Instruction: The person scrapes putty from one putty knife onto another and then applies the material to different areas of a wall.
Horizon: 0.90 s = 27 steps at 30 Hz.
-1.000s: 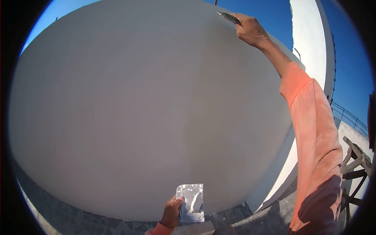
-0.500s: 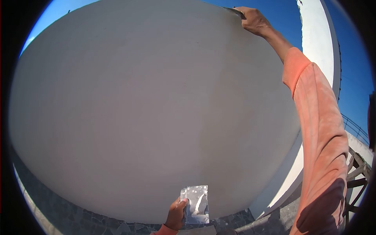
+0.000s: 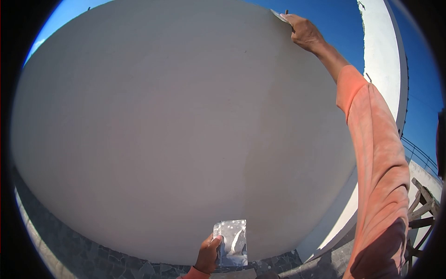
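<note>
Big grey wall (image 3: 153,125) across most of the view, with a dark patch (image 3: 278,153) down its right side, maybe damp. Long orange sleeve (image 3: 376,149) stretched up on the right. Blue sky (image 3: 341,32) over the top. Grey stone floor (image 3: 111,258) along the bottom. White post (image 3: 383,56) behind the sleeve, upright. Wooden stand (image 3: 425,204) at the far right, partly hidden. Right hand (image 3: 306,35) up high by the top edge of the wall, closed tight on a small tool. Shiny plate (image 3: 232,253) down low, in front of the bottom of the wall. Left hand (image 3: 207,255) gripping the plate by its left side. Pale smear (image 3: 239,241) on the plate, perhaps paste, perhaps just glare; hard to tell. Smallest of all, the blade (image 3: 278,15) of that tool, right at the wall's top edge; touching or just beside, hard to tell.

Probably at the smoothing step, up at the top. For a next stroke, best to lay the blade flat, press gently, and hold the plate steady.
</note>
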Tool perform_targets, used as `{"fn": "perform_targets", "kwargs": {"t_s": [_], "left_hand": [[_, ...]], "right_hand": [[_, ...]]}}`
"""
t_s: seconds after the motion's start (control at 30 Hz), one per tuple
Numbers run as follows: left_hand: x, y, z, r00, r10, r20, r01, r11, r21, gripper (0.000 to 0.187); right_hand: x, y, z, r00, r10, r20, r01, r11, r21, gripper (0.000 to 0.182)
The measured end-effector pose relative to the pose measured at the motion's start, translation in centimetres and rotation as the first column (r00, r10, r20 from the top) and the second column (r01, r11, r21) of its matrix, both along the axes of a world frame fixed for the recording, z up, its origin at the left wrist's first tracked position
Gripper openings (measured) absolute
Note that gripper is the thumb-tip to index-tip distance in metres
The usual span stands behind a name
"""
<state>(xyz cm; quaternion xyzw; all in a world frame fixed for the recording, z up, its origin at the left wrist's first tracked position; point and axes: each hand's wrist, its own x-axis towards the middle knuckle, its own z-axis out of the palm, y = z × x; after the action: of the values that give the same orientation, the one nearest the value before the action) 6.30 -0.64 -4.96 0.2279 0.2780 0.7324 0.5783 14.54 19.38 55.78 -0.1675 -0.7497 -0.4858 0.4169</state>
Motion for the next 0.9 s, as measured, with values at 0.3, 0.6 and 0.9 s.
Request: {"fn": "perform_targets", "kwargs": {"t_s": [0.3, 0.6, 0.9], "left_hand": [[0.2, -0.4, 0.3, 1.0, 0.003, -0.003, -0.003, 1.0, 0.005, 0.039], [0.1, -0.6, 0.7, 1.0, -0.012, 0.013, 0.012, 1.0, 0.01, 0.035], [0.0, -0.2, -0.5, 1.0, -0.012, 0.0, 0.012, 0.999, 0.048, 0.036]], "right_hand": [[-1.0, 2.2, -4.5, 0.996, -0.029, -0.085, 0.054, 0.95, 0.307, 0.059], [-1.0, 2.6, -11.5, 0.997, -0.064, 0.034, 0.045, 0.918, 0.395, 0.057], [2.1, -1.8, -6.7, 0.983, 0.165, 0.079, -0.181, 0.94, 0.289, 0.041]]}}
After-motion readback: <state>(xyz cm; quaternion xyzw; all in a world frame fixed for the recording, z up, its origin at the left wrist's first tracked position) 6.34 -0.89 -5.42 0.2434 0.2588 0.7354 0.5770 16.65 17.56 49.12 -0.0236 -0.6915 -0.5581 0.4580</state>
